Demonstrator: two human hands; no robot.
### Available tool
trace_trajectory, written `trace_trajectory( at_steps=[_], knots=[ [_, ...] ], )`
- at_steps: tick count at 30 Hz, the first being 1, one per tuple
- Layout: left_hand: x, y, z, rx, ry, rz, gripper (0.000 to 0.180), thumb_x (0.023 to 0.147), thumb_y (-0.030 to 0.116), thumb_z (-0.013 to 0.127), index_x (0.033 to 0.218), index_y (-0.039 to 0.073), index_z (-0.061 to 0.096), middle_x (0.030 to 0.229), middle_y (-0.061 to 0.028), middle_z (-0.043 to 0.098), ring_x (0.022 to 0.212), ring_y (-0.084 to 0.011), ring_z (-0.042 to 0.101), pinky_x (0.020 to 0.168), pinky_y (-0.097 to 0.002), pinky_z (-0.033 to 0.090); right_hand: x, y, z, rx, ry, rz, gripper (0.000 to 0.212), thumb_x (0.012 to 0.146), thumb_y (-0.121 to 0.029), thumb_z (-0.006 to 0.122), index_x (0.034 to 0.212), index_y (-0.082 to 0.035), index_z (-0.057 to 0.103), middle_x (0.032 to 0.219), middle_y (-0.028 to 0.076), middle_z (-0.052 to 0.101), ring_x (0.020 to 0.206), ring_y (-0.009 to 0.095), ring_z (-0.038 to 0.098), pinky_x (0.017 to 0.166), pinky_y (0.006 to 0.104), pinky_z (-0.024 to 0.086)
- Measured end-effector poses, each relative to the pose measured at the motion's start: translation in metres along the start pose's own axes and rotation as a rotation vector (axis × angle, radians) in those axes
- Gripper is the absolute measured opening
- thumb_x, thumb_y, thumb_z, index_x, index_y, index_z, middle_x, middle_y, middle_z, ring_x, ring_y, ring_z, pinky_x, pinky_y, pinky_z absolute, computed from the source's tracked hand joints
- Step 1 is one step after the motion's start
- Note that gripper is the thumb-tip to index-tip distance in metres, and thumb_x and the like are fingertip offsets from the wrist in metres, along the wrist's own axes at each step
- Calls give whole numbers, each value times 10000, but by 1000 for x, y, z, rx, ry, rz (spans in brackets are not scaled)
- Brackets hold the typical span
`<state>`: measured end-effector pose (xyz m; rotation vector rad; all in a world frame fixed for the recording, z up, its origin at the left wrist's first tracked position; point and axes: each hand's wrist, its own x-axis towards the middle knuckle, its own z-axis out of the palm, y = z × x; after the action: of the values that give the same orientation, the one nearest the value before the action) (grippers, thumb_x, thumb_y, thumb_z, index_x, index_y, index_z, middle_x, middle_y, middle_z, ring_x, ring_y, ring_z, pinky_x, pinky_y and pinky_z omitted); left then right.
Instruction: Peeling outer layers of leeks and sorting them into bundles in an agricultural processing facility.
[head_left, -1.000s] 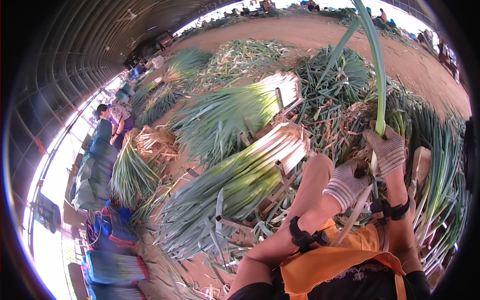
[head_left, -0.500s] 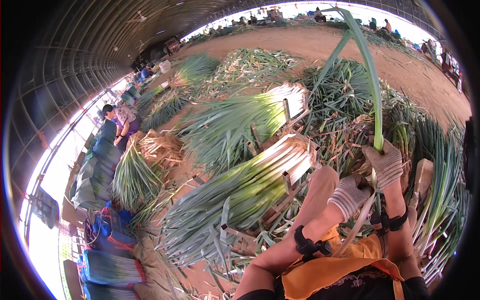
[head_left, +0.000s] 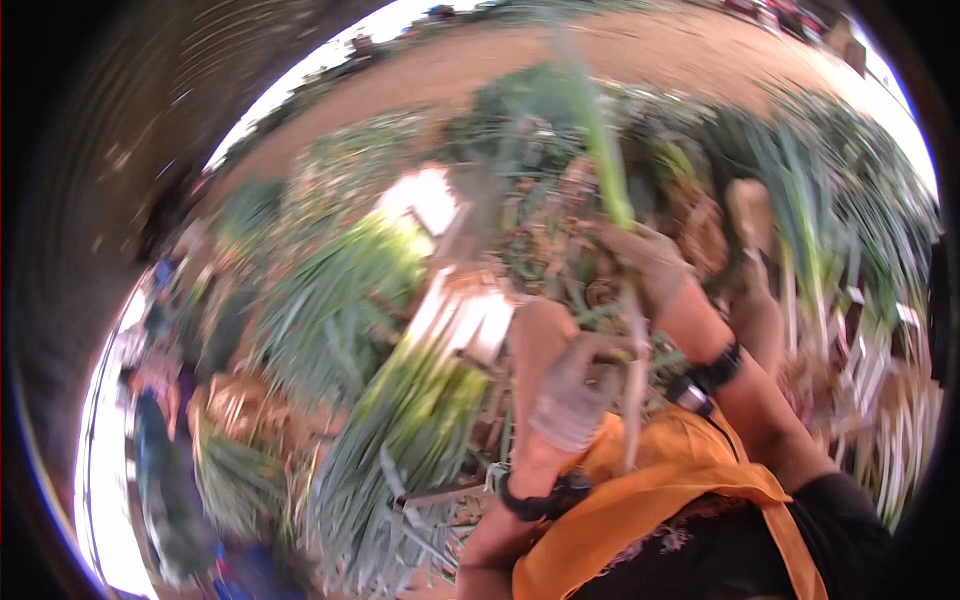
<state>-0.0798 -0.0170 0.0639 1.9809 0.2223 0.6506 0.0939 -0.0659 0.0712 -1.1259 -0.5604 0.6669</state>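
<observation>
A long green onion (head_left: pixel 610 170) stands tilted in front of me, its green leaves up and its pale stem running down to my apron. My right hand (head_left: pixel 655 265), in a knit glove, is closed round it where the green meets the white. Lower down, my left hand (head_left: pixel 575 400), also gloved, has its fingers curled against the white stem. Motion blurs both hands, so the left fingertips are not sharp. Left of my knee, a large stack of green onions (head_left: pixel 410 420) lies in a metal rack, white ends away from me.
A second stack of green onions (head_left: pixel 335 270) lies beyond it. Loose onions (head_left: pixel 870 370) spread along my right side. Leafy trimmings (head_left: pixel 520 110) heap up ahead, before the bare dirt floor (head_left: pixel 640 45). Another bundle (head_left: pixel 235 470) and a blurred person (head_left: pixel 160 385) are at the left.
My view has swung to the right, so the stacks sit further left in the picture. Both hands stay at the same green onion. The left fingers look less tightly curled.
</observation>
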Motion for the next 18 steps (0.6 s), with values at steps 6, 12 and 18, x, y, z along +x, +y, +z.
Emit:
trace_trajectory(
  at_steps=[6, 12, 18],
  knots=[
    [-21, -38, 9, -517, -149, -67, 54, 794, -26, 488, 762, 11, 513, 705, -61, 567, 620, -115, 516, 604, -251, 453, 30, -22, -20, 259, 114, 126, 139, 802, -144, 645, 856, -51, 557, 602, 15, 518, 454, 92, 471, 378, 235, 366],
    [-79, -60, -12, -398, -812, -464, 80, 830, 35, 483, 878, -1, 536, 750, -69, 594, 676, -152, 564, 649, -248, 464, 65, -45, -66, 149, 230, -12, 145, 804, -149, 631, 882, -47, 564, 582, 27, 531, 424, 102, 478, 360, 248, 381],
    [-16, -25, -1, 48, -317, -411, 392, 781, 43, 580, 1158, -17, 489, 816, -70, 602, 713, -107, 547, 674, -239, 458, 65, -57, -80, 230, 128, -63, 156, 796, -178, 648, 852, -64, 557, 578, 21, 528, 422, 102, 476, 350, 267, 374]
  ],
)
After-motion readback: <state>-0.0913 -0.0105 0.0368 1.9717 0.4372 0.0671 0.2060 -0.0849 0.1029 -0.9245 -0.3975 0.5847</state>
